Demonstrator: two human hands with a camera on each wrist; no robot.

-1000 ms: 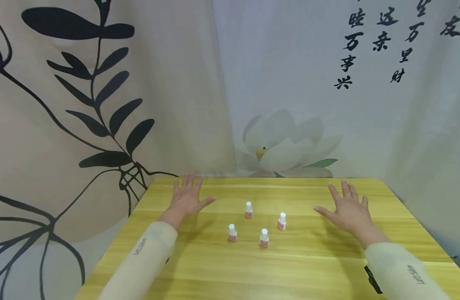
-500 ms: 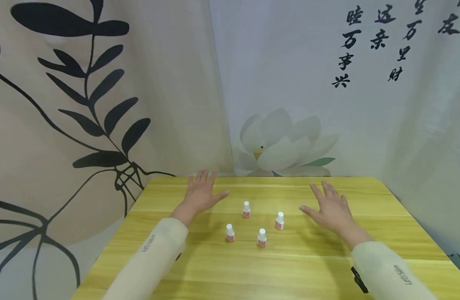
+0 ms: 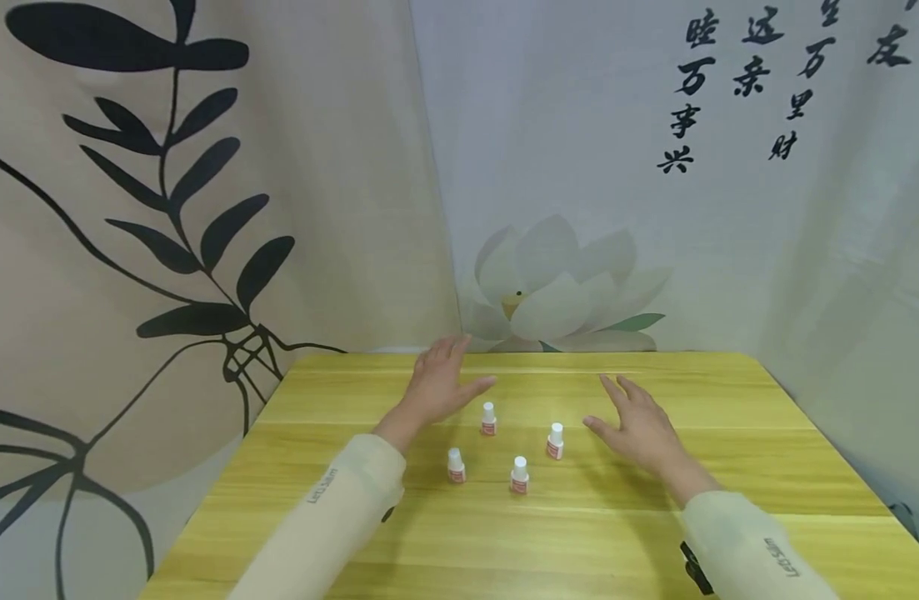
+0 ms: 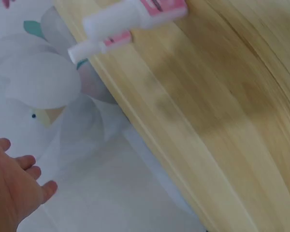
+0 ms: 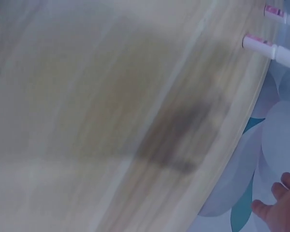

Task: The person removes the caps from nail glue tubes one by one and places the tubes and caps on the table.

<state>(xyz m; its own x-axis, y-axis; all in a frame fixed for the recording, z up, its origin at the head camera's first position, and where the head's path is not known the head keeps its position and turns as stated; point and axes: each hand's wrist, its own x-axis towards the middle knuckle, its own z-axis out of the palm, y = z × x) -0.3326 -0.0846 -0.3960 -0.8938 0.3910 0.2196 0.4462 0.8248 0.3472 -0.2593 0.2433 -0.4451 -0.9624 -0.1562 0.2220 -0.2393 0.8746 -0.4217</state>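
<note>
**Four bottles [image 3: 519,475] stand between two open-fingered hands**

The four small white bottles stand upright, apart from one another, near the middle of the table [image 3: 616,550]. Each has a white cap and a pinkish-red label; the print is too small to read. In the head view they form a loose diamond: a back bottle [image 3: 489,419], a right bottle [image 3: 555,442], a left bottle [image 3: 456,466] and the one nearest the person.

The left hand [image 3: 437,383] is held out with fingers extended and thumb spread, closest to the back bottle but not touching it. The right hand [image 3: 639,427] reaches in from the other side, fingers loosely extended and thumb apart, just beside the right bottle. Both hands hold nothing.

Pale sleeves, a left sleeve [image 3: 327,517] and a right sleeve [image 3: 747,537], cover the forearms, each with small lettering. A dark fitting [image 3: 695,568] shows beneath the right one.

The table has striped, yellowish wood grain. Behind it hangs a pale cloth [image 3: 354,167] printed with dark leaves [image 3: 204,242], a white flower [image 3: 564,283] and black Chinese characters [image 3: 690,77].
</note>
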